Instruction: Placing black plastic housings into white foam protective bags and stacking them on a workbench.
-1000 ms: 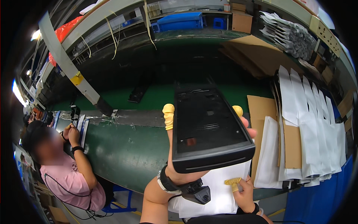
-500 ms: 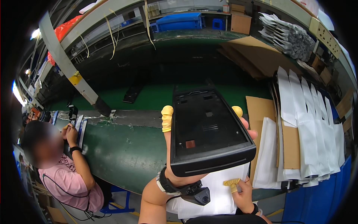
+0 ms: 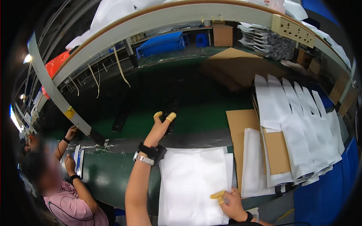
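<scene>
My left hand (image 3: 158, 130) reaches over the dark green belt, its yellow-capped thumb and finger apart. Beside those fingertips lies a dark, slim object (image 3: 172, 107), hard to make out in the shadow; I cannot tell whether they touch. A stack of white foam bags (image 3: 192, 180) lies flat in front of me. At its lower right edge, my right hand (image 3: 233, 206) is closed on the top bag, with yellow caps on the thumb and a finger. A black wrist device and a metal-banded watch sit on my left wrist.
White foam sleeves (image 3: 307, 139) stand in a row at the right beside cardboard (image 3: 235, 139). Another black part (image 3: 120, 117) lies on the belt. A slanted post (image 3: 62, 96) rises at the left, near a co-worker in a pink shirt (image 3: 73, 201). A socket strip (image 3: 293, 30) hangs upper right.
My left hand has moved away and forward to the belt, and the black plastic housing it held is out of it. The right hand stays at the bags' edge. My view has shifted.
</scene>
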A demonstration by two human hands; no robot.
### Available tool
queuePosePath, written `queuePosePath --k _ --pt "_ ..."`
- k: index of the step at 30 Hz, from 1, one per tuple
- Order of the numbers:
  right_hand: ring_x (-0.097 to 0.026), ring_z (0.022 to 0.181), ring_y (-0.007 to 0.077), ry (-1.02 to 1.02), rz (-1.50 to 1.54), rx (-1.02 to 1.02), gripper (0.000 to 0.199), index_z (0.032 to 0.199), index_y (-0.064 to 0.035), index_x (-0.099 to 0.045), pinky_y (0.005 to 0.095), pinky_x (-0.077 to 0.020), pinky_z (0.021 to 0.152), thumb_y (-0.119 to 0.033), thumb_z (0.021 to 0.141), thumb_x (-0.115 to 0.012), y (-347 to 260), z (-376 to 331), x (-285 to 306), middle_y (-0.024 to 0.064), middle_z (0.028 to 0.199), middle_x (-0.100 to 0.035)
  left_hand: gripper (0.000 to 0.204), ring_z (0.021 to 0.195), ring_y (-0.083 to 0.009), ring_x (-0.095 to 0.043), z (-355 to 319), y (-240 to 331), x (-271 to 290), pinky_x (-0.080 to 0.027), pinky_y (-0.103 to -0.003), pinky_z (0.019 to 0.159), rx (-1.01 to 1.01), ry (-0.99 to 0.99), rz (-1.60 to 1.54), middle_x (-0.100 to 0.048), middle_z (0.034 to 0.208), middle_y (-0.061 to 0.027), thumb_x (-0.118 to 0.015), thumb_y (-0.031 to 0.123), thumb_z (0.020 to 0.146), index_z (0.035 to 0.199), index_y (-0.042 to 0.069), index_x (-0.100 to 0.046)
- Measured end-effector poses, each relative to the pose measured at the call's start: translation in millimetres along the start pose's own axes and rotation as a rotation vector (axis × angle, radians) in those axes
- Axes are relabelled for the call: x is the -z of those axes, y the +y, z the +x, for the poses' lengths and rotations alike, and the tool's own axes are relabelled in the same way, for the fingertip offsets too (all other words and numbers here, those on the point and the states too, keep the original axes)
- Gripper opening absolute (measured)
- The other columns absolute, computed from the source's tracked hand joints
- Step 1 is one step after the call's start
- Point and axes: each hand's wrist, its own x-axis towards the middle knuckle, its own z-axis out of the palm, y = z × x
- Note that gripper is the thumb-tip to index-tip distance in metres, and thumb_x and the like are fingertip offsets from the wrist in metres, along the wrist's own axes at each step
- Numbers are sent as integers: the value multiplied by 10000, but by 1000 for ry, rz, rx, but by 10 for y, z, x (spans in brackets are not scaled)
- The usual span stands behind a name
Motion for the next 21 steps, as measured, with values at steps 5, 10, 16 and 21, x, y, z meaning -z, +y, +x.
queuePosePath --k 5,10,16,21 --pt "-462 842 305 -22 34 25 175 833 -30 -621 379 -356 777 -115 683 -592 81 -35 -6 153 811 -514 764 1146 -414 -417 898 -512 -220 -341 -424 972 -31 74 446 -410 1204 -337 -546 442 794 1340 18 -221" --pt "-482 713 303 -33 176 102 137 833 -49 -601 409 -384 746 -108 723 -546 -153 -17 41 135 734 -522 510 1138 -462 -402 1705 -640 62 -314 -478 976 -35 21 673 -423 1236 -296 -350 380 878 1256 40 -386" --pt "-533 762 299 55 51 99 137 833 -99 -627 432 -345 859 -117 777 -503 11 -10 52 105 732 -599 442 1056 -363 -522 803 1127 -1150 -403 -352 884 -294 -413 412 -556 1101 -241 -463 322 877 1167 -10 -483" --pt "-489 858 350 -5 154 128 143 857 -117 -626 430 -356 836 -144 769 -517 35 -54 12 117 835 -605 718 1028 -360 -544 217 1496 -2524 -410 -348 896 -380 -514 500 -518 1114 -301 -536 402 832 1319 -54 -271"
